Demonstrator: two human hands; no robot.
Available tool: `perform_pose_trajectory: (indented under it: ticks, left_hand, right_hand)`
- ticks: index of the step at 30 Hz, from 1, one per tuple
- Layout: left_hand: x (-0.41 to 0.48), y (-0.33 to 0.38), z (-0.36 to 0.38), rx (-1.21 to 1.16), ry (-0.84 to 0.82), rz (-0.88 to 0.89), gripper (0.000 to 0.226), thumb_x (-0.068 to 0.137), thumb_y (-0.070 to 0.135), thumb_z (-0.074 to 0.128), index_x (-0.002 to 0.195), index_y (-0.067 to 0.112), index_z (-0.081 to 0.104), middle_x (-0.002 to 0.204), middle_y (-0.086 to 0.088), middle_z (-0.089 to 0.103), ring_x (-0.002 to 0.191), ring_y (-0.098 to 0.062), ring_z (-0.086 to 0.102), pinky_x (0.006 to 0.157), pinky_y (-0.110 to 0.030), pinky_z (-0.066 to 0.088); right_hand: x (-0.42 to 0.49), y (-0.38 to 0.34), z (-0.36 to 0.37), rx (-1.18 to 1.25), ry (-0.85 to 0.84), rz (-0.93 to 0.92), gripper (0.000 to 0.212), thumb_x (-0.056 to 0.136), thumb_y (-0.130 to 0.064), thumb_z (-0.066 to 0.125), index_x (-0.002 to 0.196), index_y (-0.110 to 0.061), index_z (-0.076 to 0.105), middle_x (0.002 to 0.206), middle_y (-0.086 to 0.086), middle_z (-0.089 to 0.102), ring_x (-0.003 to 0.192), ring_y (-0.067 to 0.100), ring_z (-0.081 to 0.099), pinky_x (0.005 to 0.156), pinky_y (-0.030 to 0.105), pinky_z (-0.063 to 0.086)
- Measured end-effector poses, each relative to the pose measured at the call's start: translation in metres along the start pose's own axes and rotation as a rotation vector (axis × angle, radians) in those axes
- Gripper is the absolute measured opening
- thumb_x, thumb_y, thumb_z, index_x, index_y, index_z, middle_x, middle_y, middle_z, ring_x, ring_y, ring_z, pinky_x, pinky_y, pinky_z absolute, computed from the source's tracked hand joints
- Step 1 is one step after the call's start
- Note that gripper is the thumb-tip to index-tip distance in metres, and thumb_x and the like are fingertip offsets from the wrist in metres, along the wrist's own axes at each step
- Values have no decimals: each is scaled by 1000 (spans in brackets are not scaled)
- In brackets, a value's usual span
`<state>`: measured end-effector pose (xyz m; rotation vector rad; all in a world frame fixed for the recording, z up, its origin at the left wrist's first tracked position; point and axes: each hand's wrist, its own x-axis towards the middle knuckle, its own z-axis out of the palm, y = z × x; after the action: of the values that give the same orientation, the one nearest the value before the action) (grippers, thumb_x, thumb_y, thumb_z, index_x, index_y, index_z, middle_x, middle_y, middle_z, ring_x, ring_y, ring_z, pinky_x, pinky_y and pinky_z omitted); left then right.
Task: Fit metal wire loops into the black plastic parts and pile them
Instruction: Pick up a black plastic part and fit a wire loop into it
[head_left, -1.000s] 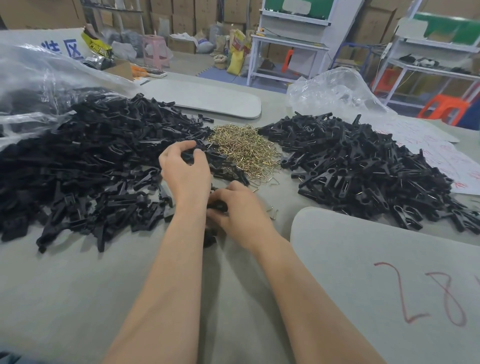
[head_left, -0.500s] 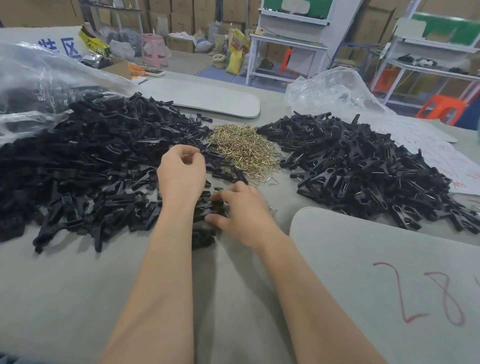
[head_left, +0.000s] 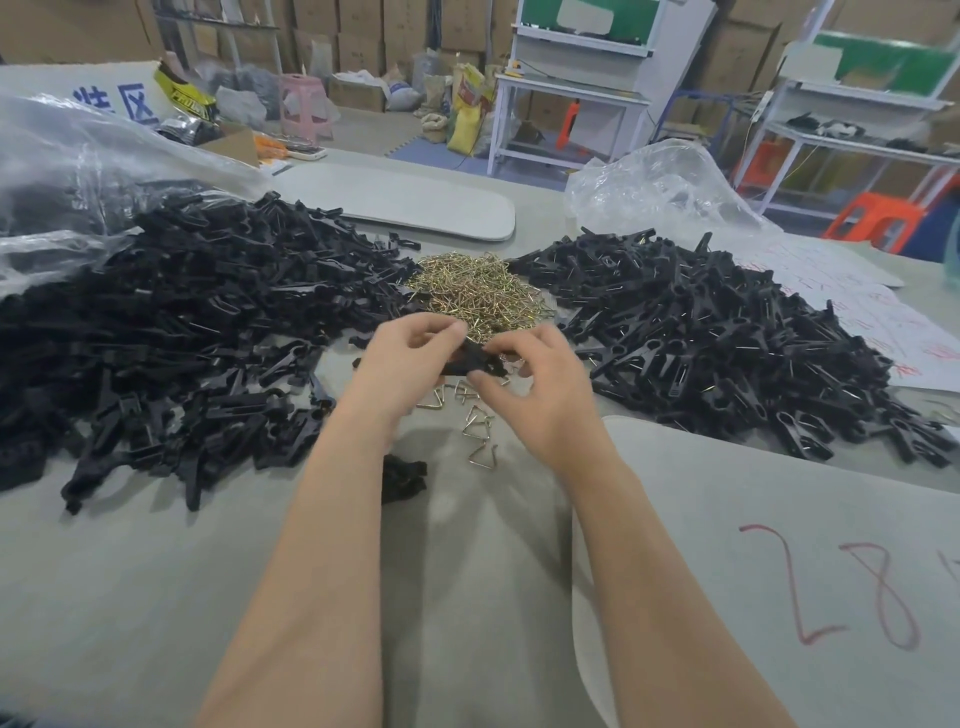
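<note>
My left hand and my right hand meet above the table, both gripping a few black plastic parts between their fingers. Just below them lie several loose metal wire loops on the grey cloth. A heap of brass-coloured wire loops sits right behind my hands. To the left spreads a big pile of black plastic parts; to the right lies another pile of black parts with wire showing in them. One small clump of black parts lies between my forearms.
A grey board with red numbers lies at the near right. Another grey board lies behind the piles. Clear plastic bags stand at the far left and behind the right pile. White paper sheets lie at the right.
Both hands have lifted off the left pile's edge and moved up and right, carrying black parts. The loose wire loops under them are now uncovered.
</note>
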<state>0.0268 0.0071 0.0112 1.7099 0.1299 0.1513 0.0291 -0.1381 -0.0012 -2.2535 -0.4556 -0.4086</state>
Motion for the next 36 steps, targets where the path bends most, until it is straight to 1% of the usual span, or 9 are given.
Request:
perform_pose_trajectory:
  ticks: [6,12,15,19,23,26,29,33,36]
  left_hand:
    - [-2,3,2,-242,-91,-62,19,95,4,50,100,13,66,92,-9,66,66,-5,68,60,-16,53]
    - [0,2,2,-429,-186,-84,31,89,-5,56,117,9,60,89,-8,70,76,-13,71,70,-17,55]
    - [0,0,2,-377,-189,-66,34,87,-6,59,117,11,58,87,-7,74,81,-16,71,77,-20,56]
    - [2,-4,4,-297,-172,-35,36,87,-3,62,118,15,57,94,-7,73,86,-14,71,79,-20,56]
    - [5,-8,7,-189,-160,19,41,86,1,64,122,17,55,100,-4,72,90,-13,69,86,-29,55]
    - [6,-9,9,-173,-146,36,40,86,2,65,121,19,57,107,-5,70,95,-18,69,93,-38,52]
    - [7,-9,13,-258,-91,10,32,84,6,67,109,24,59,98,1,70,85,-14,70,86,-31,55]
    - [2,-5,22,-339,-138,-79,10,87,10,66,95,3,65,94,-14,68,90,-23,65,91,-36,54]
    - [0,-4,22,-347,-150,-84,10,90,6,61,97,0,64,99,-18,69,91,-24,64,94,-40,52]
  right_hand:
    - [0,3,-2,33,58,-6,27,81,-21,72,107,-14,67,103,3,53,84,6,45,78,14,36]
    - [1,4,-3,77,132,9,23,80,-20,72,102,-17,66,101,2,54,81,9,51,74,13,40]
    - [1,2,0,85,140,26,24,80,-19,72,104,-16,66,102,1,53,83,13,55,79,24,47]
    - [3,2,2,127,101,33,28,81,-21,73,107,-18,64,105,0,50,81,10,54,74,9,44]
    - [3,2,3,127,126,32,28,81,-19,73,107,-15,65,102,1,49,75,6,52,71,8,43]
    - [2,1,6,139,166,6,26,82,-14,72,107,-12,65,100,1,48,71,1,49,67,3,40]
    - [1,-1,8,145,259,-2,24,82,-10,71,105,-12,66,97,0,48,68,1,49,66,2,40]
    - [0,-2,11,128,334,15,22,81,-8,68,103,-12,65,95,-2,47,64,3,47,65,7,41]
    - [1,-3,10,139,258,49,24,81,-11,68,104,-17,64,99,-2,50,70,5,51,70,13,43]
